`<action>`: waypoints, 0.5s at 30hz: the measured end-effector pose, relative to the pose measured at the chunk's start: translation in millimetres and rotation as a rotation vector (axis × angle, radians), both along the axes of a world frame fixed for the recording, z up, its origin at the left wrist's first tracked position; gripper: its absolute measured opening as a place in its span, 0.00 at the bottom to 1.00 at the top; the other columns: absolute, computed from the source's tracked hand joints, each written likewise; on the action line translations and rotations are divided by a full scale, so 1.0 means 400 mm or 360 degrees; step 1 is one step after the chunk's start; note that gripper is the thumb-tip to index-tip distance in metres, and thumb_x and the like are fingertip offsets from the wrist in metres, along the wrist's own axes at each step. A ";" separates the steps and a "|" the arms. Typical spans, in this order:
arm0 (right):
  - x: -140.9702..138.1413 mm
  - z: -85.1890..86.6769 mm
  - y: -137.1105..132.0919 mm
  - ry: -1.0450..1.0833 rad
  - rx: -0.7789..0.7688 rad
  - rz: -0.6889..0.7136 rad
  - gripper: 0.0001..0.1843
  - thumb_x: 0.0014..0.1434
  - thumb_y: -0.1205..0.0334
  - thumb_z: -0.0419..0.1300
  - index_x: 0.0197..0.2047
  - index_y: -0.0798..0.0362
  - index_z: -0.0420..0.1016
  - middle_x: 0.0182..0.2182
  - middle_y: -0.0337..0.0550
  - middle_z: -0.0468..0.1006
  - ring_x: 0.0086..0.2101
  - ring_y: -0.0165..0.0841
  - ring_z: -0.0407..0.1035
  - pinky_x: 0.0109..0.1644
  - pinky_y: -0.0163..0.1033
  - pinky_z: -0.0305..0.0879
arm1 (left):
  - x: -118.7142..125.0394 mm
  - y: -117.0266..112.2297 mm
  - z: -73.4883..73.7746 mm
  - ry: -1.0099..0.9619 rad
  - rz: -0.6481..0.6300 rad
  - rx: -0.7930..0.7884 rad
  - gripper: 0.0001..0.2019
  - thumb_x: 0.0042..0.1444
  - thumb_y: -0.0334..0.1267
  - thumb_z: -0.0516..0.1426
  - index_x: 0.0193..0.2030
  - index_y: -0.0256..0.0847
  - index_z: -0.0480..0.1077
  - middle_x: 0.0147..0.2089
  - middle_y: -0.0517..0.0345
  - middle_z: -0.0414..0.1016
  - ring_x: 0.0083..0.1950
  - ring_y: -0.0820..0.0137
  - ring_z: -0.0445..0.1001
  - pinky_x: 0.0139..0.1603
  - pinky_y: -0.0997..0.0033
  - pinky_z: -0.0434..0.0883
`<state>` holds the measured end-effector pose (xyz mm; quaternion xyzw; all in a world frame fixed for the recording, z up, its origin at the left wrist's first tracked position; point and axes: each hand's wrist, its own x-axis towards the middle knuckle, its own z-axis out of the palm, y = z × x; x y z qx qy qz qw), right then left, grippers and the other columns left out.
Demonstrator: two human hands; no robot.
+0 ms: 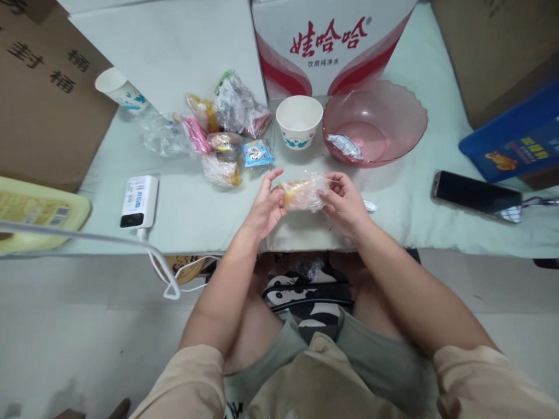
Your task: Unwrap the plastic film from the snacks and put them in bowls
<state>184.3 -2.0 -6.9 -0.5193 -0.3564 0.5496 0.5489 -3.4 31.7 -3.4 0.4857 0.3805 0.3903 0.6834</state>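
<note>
Between my two hands is a snack in a clear plastic wrapper (303, 192) with yellow on it, held just above the cloth-covered table (209, 224). My left hand (267, 205) pinches its left end, the index finger sticking up. On the other side my right hand (345, 201) grips the right end with bent fingers. Beyond them stand a paper cup (299, 123) with blue leaves and a pink translucent bowl (393, 116), in which a silvery packet (346, 146) lies. Several wrapped snacks (222, 142) are heaped to the left, a blue packet (257, 153) nearest my left hand.
A white power bank (138, 201) with a cable is at the left, near a yellow bottle (43, 212). Another paper cup (121, 90) leans at the back left. Cartons (327, 49) line the back. A phone (477, 196) and a blue package (515, 134) lie right.
</note>
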 end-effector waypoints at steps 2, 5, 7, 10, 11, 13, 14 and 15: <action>-0.005 -0.008 0.001 0.0033 0.0013 -0.0088 0.22 0.47 0.56 0.65 0.42 0.44 0.59 0.36 0.35 0.71 0.34 0.30 0.69 0.32 0.33 0.67 | 0.017 -0.004 -0.015 0.0056 0.0095 0.0039 0.39 0.50 0.52 0.67 0.66 0.53 0.56 0.51 0.53 0.78 0.46 0.65 0.81 0.45 0.65 0.78; -0.012 -0.018 -0.001 -0.0048 0.0034 -0.0024 0.23 0.45 0.60 0.63 0.43 0.44 0.57 0.31 0.30 0.69 0.30 0.28 0.66 0.33 0.33 0.66 | 0.042 -0.010 -0.034 0.0129 0.0380 0.0162 0.45 0.49 0.48 0.70 0.69 0.54 0.51 0.52 0.53 0.77 0.46 0.66 0.80 0.48 0.65 0.77; -0.017 -0.023 -0.003 -0.0140 0.0039 0.0067 0.24 0.46 0.60 0.61 0.46 0.45 0.58 0.30 0.29 0.69 0.28 0.28 0.66 0.34 0.34 0.66 | 0.052 -0.012 -0.039 0.0136 0.0444 0.0250 0.43 0.50 0.51 0.69 0.68 0.54 0.52 0.55 0.51 0.75 0.50 0.64 0.80 0.51 0.63 0.77; -0.026 -0.027 -0.004 -0.0165 0.0049 0.0048 0.22 0.48 0.57 0.61 0.47 0.46 0.61 0.34 0.34 0.74 0.32 0.30 0.69 0.38 0.36 0.68 | 0.058 -0.016 -0.035 0.0164 0.0301 0.0372 0.43 0.48 0.56 0.69 0.67 0.53 0.55 0.60 0.48 0.72 0.57 0.60 0.77 0.54 0.60 0.76; -0.030 -0.028 -0.004 -0.0144 0.0047 0.0018 0.22 0.49 0.55 0.62 0.46 0.46 0.61 0.36 0.35 0.75 0.34 0.30 0.70 0.39 0.37 0.69 | 0.058 -0.018 -0.033 0.0179 0.0251 0.0400 0.44 0.47 0.57 0.69 0.68 0.53 0.54 0.61 0.48 0.71 0.58 0.59 0.76 0.55 0.59 0.75; -0.038 -0.030 -0.003 -0.0121 0.0043 0.0003 0.24 0.49 0.54 0.65 0.47 0.46 0.62 0.39 0.37 0.76 0.36 0.31 0.72 0.43 0.38 0.71 | 0.058 -0.022 -0.029 0.0197 0.0186 0.0427 0.48 0.47 0.58 0.69 0.69 0.55 0.50 0.63 0.47 0.70 0.58 0.59 0.76 0.56 0.58 0.75; -0.040 -0.029 -0.004 -0.0132 0.0054 0.0020 0.25 0.49 0.53 0.66 0.47 0.47 0.63 0.40 0.38 0.77 0.37 0.32 0.73 0.44 0.39 0.72 | 0.057 -0.024 -0.027 0.0201 0.0172 0.0433 0.49 0.47 0.58 0.69 0.70 0.55 0.48 0.62 0.48 0.70 0.58 0.60 0.76 0.56 0.58 0.75; -0.040 -0.026 -0.005 -0.0158 0.0077 0.0048 0.26 0.49 0.52 0.67 0.48 0.47 0.63 0.40 0.39 0.77 0.37 0.32 0.73 0.45 0.40 0.72 | 0.055 -0.024 -0.027 0.0208 0.0170 0.0442 0.49 0.48 0.58 0.68 0.70 0.56 0.47 0.62 0.48 0.70 0.57 0.61 0.77 0.55 0.58 0.75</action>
